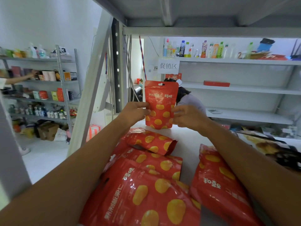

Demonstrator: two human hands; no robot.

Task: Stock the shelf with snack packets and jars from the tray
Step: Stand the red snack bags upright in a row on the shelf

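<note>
Packet (160, 105) (upright) between opposed fingertips (144, 105)

The packets (143, 193) are glossy, crinkled plastic film showing bright highlights. The shelf (189, 137) is smooth, matt painted metal. The sign (168, 66) is matt paper. The boxes (48, 130) are matt brown cardboard. The bottles (195, 49) are clear, shiny plastic.

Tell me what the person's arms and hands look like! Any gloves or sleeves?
No gloves and no sleeves in view. The left hand and right hand are bare, and so are both arms as far as the picture shows. No watch or bracelet shows on either wrist.
</note>
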